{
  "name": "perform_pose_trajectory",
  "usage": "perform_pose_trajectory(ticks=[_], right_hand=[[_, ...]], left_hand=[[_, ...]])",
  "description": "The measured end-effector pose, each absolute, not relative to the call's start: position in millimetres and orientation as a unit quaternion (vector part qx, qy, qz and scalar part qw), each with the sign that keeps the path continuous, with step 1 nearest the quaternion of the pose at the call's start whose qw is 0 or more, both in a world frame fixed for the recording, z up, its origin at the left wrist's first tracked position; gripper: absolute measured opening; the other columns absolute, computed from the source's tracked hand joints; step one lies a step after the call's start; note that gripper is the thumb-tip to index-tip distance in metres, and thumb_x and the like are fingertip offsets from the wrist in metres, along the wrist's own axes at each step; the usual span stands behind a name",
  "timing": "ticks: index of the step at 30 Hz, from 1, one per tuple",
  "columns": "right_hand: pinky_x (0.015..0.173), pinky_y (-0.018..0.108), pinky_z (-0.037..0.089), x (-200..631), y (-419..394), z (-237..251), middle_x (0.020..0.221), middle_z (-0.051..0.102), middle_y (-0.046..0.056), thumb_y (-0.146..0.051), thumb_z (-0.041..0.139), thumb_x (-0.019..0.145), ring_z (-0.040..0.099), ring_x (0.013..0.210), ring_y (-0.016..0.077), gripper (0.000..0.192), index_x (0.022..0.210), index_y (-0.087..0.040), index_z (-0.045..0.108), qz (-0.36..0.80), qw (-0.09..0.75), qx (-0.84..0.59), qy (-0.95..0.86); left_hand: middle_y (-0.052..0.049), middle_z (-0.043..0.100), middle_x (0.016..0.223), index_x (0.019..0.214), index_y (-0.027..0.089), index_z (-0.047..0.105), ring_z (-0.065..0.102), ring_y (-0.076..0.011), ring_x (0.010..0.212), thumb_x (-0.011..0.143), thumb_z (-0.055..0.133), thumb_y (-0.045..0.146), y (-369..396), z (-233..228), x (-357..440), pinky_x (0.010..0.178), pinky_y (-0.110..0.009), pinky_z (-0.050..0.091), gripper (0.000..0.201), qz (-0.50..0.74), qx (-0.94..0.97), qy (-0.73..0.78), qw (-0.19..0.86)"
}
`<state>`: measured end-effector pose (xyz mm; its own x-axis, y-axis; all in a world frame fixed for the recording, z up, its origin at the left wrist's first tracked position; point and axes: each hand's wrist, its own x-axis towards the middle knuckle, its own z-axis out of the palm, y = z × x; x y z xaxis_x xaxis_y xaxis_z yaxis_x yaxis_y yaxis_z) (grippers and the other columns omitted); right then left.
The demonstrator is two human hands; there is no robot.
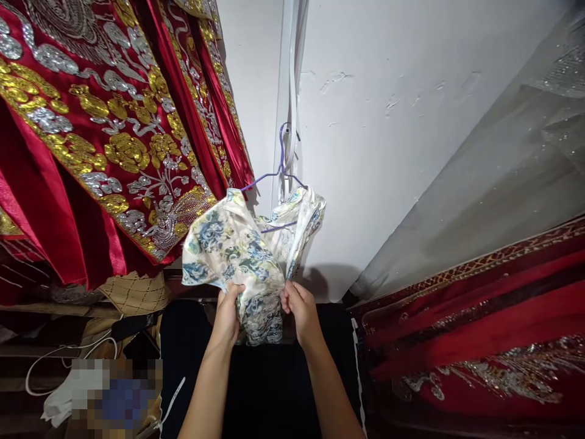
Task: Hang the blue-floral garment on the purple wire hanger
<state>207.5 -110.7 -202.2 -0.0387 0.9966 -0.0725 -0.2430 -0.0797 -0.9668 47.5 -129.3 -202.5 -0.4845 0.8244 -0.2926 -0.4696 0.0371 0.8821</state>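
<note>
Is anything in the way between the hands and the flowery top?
No, nothing visible is in between. The left hand and right hand both touch the flowery top, which hangs on a purple hanger.

A plain black garment [269, 399] covers the lap, a narrow white trim [359, 372] marking its right outer edge. The left hand [230, 311], right hand [299, 305] and nearer forearms [210, 381] are bare.

You had open room in front of the white wall [375, 140], to the right of the floral-print garment [247, 250]. On the left, the red embroidered garment [125, 140] crowded your way; above the neckline stood the purple hanger [281, 163], and a looped white cable [28, 375] cluttered the lower left.
</note>
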Motion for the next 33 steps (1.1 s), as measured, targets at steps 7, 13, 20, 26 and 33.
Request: perform_pose_trajectory(ticks=[7,13,20,26,33], right_hand=[[0.052,0.028,0.031,209.3,-116.8,-204.3,0.066,0.048,-0.001,-0.057,0.066,0.083,0.038,0.055,0.0125,0.042,0.069,-0.021,0.049,0.621,0.531,-0.431,-0.383],[0.05,0.027,0.025,202.1,-122.1,-201.1,0.051,0.038,-0.005,-0.058,0.062,0.085,0.032,0.048,0.0103,0.046,0.063,-0.021,0.049,0.634,0.455,-0.414,-0.468],[0.05,0.026,0.031,218.6,-112.3,-171.9,0.046,0.052,-0.002,-0.041,0.056,0.089,0.042,0.044,0.0112,0.034,0.066,-0.017,0.065,0.561,0.411,-0.447,-0.563],[0.039,0.02,0.025,234.7,-45.6,-72.4,0.049,0.054,-0.002,-0.045,0.068,0.084,0.038,0.041,0.0062,0.034,0.07,-0.014,0.066,0.556,0.501,-0.393,-0.533],[0.036,0.015,0.027,213.3,-23.8,-18.7,0.054,0.056,-0.003,-0.038,0.067,0.087,0.041,0.041,0.0036,0.027,0.076,-0.014,0.065,0.532,0.599,-0.309,-0.512]], left_hand=[[-0.005,0.054,0.129,0.12,0.029,0.055,0.053,-0.0243,0.124,0.076,0.077,0.028,-134.0,-224.1,61.0,0.107,-0.034,0.04,0.049,0.745,0.281,0.591,0.131],[-0.008,0.063,0.113,0.109,0.025,0.065,0.059,-0.0259,0.112,0.083,0.069,0.025,-143.4,-231.6,98.6,0.103,-0.036,0.042,0.026,0.632,0.48,0.529,0.302],[-0.008,0.065,0.1,0.101,0.024,0.064,0.062,-0.0261,0.095,0.09,0.061,0.034,-135.9,-234.0,103.1,0.089,-0.034,0.047,0.015,0.58,0.516,0.508,0.373],[-0.006,0.059,0.086,0.097,0.024,0.059,0.059,-0.0225,0.08,0.097,0.051,0.036,-134.1,-247.6,108.2,0.078,-0.032,0.046,0.015,0.531,0.587,0.509,0.338],[-0.004,0.058,0.08,0.096,0.019,0.057,0.057,-0.0176,0.069,0.1,0.047,0.04,-120.8,-267.4,85.2,0.067,-0.028,0.046,0.024,0.496,0.61,0.542,0.297]])
